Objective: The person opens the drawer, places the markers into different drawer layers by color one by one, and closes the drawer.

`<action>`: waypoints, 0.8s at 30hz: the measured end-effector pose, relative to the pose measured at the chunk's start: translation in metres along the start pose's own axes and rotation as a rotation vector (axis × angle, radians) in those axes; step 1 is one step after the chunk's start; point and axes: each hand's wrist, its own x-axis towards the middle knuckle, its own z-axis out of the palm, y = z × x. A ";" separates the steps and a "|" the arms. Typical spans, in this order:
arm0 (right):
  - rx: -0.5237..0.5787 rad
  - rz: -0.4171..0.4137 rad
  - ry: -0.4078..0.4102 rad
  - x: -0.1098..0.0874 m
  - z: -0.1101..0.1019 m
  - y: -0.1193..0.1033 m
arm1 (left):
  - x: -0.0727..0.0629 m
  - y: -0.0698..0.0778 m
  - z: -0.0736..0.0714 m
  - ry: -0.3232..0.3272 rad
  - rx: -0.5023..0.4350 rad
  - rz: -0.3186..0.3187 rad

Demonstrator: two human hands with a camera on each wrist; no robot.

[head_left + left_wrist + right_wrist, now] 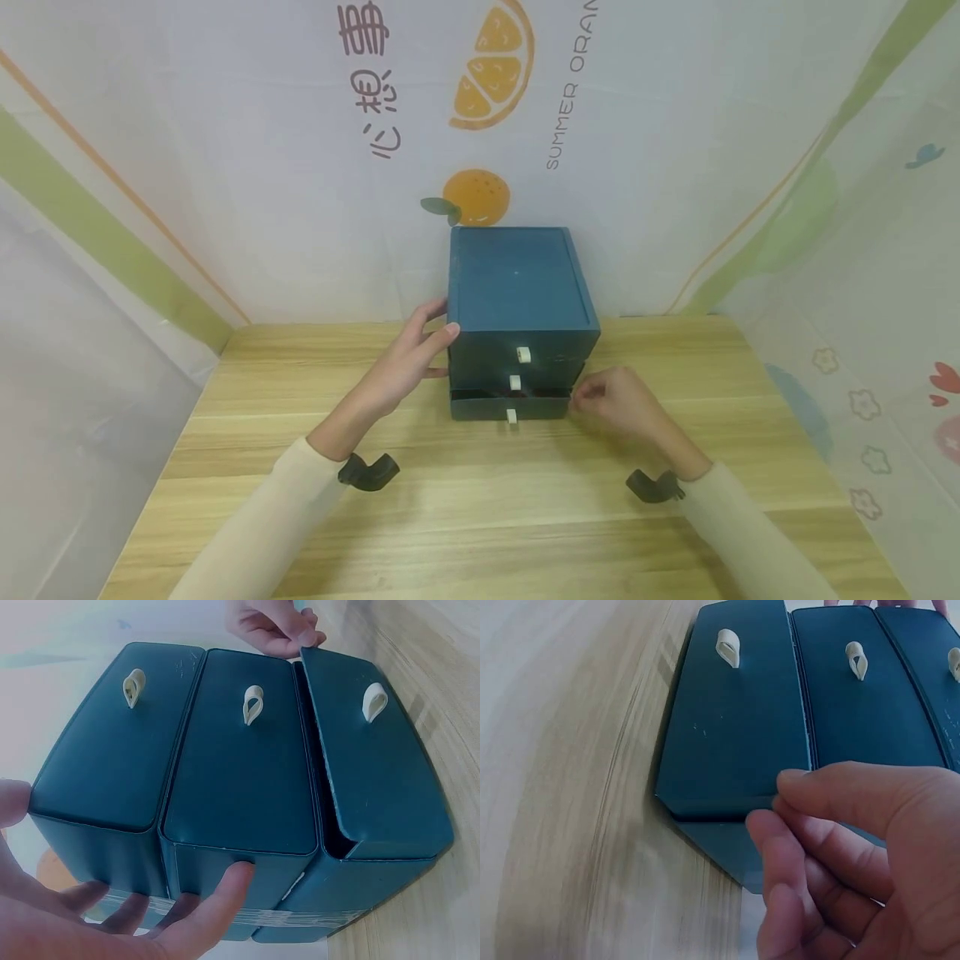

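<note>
A dark teal three-drawer box (521,279) has a white loop tab on each drawer. Its bottom drawer (480,408) is pulled out slightly, leaving a dark gap along its upper edge. My left hand (401,367) rests against the box's left side with fingers spread, the thumb near the top front corner. At the opposite side, my right hand (618,400) pinches the upper right corner of the bottom drawer's front between thumb (832,791) and forefinger, the other fingers curled in. The middle drawer (240,772) and top drawer (112,750) look closed.
The box stands on a wood-grain table (480,517) close to a white printed curtain (300,217) at the back. Clear tape (285,919) runs around the box's side. A black curved band (367,472) sits at the left wrist, a similar one (652,486) at the right.
</note>
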 end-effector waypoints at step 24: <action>0.028 0.038 0.059 0.007 0.000 0.001 | 0.000 0.000 0.000 0.000 -0.005 0.002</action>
